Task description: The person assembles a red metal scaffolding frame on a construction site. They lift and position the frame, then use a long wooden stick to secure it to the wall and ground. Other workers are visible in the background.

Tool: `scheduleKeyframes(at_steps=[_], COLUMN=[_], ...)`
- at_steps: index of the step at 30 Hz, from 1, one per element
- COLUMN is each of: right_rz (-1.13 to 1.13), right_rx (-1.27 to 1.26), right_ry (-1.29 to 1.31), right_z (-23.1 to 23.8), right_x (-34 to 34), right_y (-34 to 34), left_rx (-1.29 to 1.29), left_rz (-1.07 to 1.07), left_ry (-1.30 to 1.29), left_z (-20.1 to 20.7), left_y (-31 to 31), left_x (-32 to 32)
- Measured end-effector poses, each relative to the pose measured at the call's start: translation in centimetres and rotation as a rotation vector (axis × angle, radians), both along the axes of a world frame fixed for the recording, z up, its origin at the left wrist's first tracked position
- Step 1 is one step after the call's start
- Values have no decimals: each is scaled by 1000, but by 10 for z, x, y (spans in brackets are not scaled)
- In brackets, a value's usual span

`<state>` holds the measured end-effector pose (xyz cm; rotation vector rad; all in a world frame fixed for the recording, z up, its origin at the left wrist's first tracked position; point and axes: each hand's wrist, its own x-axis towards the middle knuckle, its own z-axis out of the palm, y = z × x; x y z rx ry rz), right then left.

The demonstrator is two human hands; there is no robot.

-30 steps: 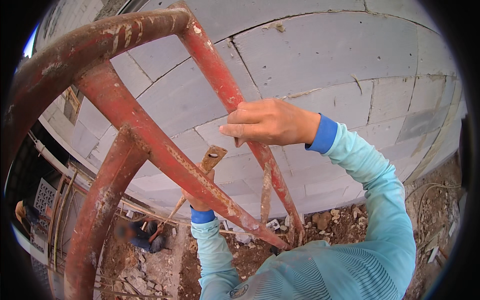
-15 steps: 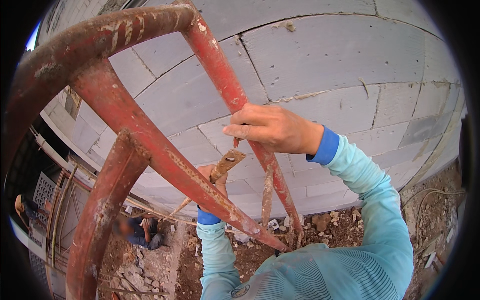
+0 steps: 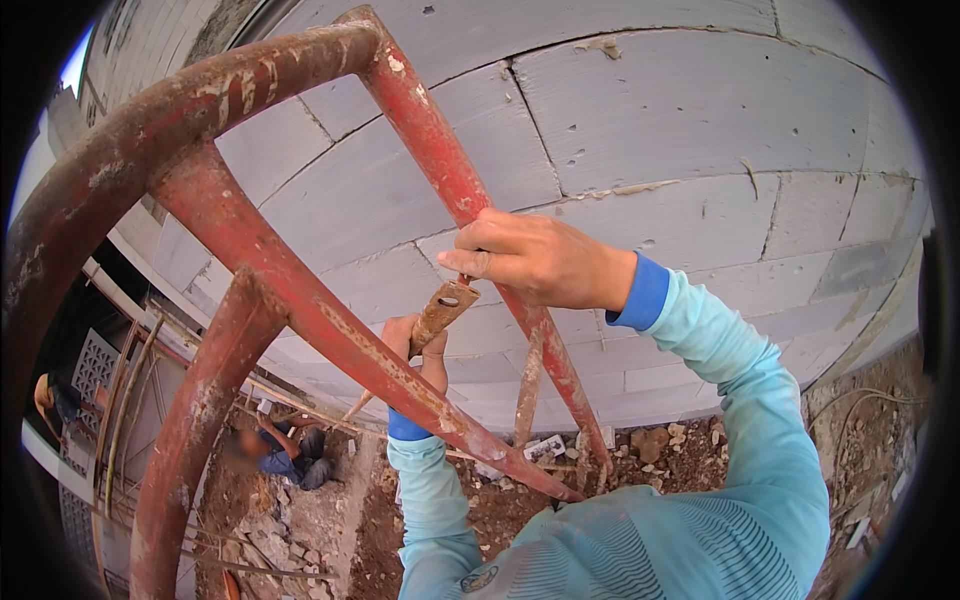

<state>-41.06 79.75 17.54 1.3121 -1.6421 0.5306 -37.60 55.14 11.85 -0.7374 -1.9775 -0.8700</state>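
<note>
A rusty scaffold cross brace [image 3: 436, 322], its flattened end pierced by a slot, is gripped in my left hand [image 3: 432, 362]. That hand is partly hidden behind a red tube of the scaffold frame [image 3: 350, 340]. Closed at the frame's right-hand tube, my right hand [image 3: 548, 258] pinches a small red pin [image 3: 464, 279], mostly covered by the fingertips. The brace's slotted end is just below those fingertips, at the pin; whether the pin passes through the slot I cannot tell.
A grey block wall [image 3: 690, 100] rises behind the scaffold frame. Far below, a person [image 3: 290, 450] sits on the rubble-strewn ground [image 3: 300, 530], and another person [image 3: 62, 395] is at the far left. Bamboo poles [image 3: 128, 415] stand at the left, and a cable [image 3: 870, 395] lies at the right.
My left hand has raised the brace slightly leftward, bringing its slotted end up against my right fingertips. The right hand keeps its pinch at the tube. The view has shifted a little.
</note>
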Motion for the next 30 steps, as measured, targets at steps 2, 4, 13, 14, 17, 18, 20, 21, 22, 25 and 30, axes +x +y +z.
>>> scheduleKeyframes(at_steps=[2, 4, 13, 14, 17, 18, 20, 21, 22, 25, 30], right_rz=[-2, 14, 94, 79, 114, 139, 128, 125, 120, 29, 179], right_rx=[18, 9, -25, -9, -48, -72, -113, -133, -165, -349, -835], right_ry=[-14, -18, -276, -267, -353, -410, -443, -455, -447, -391, -832], right_z=[0, 2, 14, 15, 15, 12, 9, 9, 7, -8, -84], right_x=[-2, -3, 9, 11, 18, 20, 20, 20, 21, 23, 13], right_y=[-3, -5, 8, 10, 14, 14, 15, 15, 15, 12, -14], left_rx=[3, -22, -37, -26, 0, 11, 32, 41, 50, 32, 45], left_rz=[-26, -30, -57, -62, -75, -85, -112, -114, -115, -111, -160], left_ry=[-9, -22, 18, 15, 4, 3, 37, 26, 16, -4, 11], left_z=[0, 1, 3, 1, 0, -2, -4, -4, -4, -1, -5], left_y=[1, 6, 15, 16, 15, 15, 18, 20, 21, 21, 34], left_x=[-2, 0, -8, -9, -13, -16, -20, -21, -22, -28, -56])
